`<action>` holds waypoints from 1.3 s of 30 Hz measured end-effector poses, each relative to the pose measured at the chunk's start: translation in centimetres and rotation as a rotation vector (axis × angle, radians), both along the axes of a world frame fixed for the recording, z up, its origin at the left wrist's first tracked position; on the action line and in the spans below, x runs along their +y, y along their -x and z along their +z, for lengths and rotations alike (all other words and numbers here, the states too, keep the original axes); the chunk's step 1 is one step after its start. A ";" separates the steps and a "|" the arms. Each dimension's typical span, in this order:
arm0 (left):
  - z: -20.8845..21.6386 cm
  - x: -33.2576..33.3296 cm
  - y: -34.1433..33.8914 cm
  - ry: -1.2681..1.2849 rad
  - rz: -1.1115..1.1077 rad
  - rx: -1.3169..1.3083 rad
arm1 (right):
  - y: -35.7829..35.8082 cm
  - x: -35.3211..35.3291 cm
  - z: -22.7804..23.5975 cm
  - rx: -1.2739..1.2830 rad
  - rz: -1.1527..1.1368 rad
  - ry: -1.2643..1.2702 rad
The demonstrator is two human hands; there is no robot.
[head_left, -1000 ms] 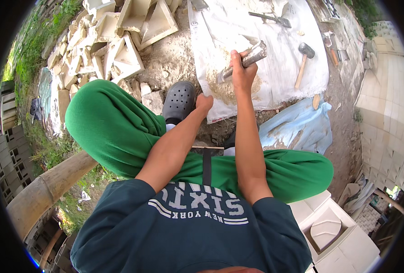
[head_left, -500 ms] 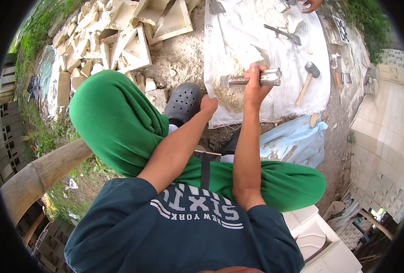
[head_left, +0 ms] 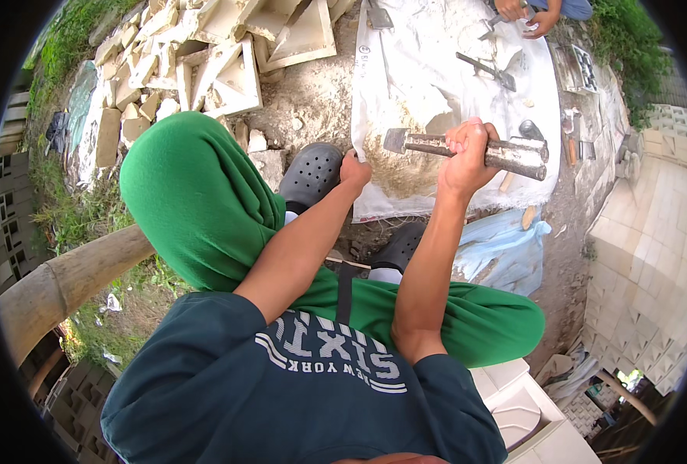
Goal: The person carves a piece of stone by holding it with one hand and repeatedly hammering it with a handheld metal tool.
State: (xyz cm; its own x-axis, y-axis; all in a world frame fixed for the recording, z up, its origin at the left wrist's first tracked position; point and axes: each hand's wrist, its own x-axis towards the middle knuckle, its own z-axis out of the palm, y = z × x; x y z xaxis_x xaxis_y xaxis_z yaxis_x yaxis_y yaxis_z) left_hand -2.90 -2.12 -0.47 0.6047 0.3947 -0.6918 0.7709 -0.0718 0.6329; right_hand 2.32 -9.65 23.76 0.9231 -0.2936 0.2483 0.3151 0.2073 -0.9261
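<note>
My left hand [head_left: 355, 170] is closed on the near left edge of a white woven sack [head_left: 393, 69] spread on the ground, beside my dark clog [head_left: 312, 174]. My right hand [head_left: 469, 155] grips a metal bar tool [head_left: 517, 157] above the sack's near part. The tool has a flat blade at its left end and thick, pipe-like metal at its right; its exact kind is unclear. Under it, pale crumbs and powder [head_left: 393, 172] lie on the sack. A mallet's dark head [head_left: 527, 129] shows just beyond the tool, which partly covers its wooden handle.
Broken cream-coloured slabs [head_left: 219, 73] are heaped at the far left. A dark-headed hammer [head_left: 486, 69] lies on the sack. At the far right, a co-worker's hands [head_left: 540, 23] hold a tool. Blue plastic sheeting [head_left: 502, 240] lies right of my feet; stacked pale blocks [head_left: 645, 224] stand farther right.
My right hand has moved right and lifted with the tool, bringing its blade into sight. The co-worker's hands show more fully. My left hand stays at the sack's edge.
</note>
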 end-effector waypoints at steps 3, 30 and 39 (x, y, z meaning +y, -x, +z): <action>0.2 0.0 -0.2 0.011 -0.011 0.010 | -1.3 0.0 -2.5 0.074 -0.001 0.128; 1.2 0.1 0.3 -0.002 -0.112 -0.094 | -0.4 0.9 -5.6 0.224 -0.029 -0.037; 2.0 0.5 -0.1 -0.004 -0.144 -0.075 | 0.7 1.0 -0.8 0.157 -0.079 0.088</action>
State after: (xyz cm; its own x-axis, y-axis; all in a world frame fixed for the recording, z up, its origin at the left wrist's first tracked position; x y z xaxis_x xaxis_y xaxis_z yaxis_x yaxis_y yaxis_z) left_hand -2.84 -1.61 1.57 0.7048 0.3027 -0.6416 0.7034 -0.1807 0.6875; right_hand 1.58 -8.65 22.96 0.9276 -0.3499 0.1310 0.1775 0.1041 -0.9786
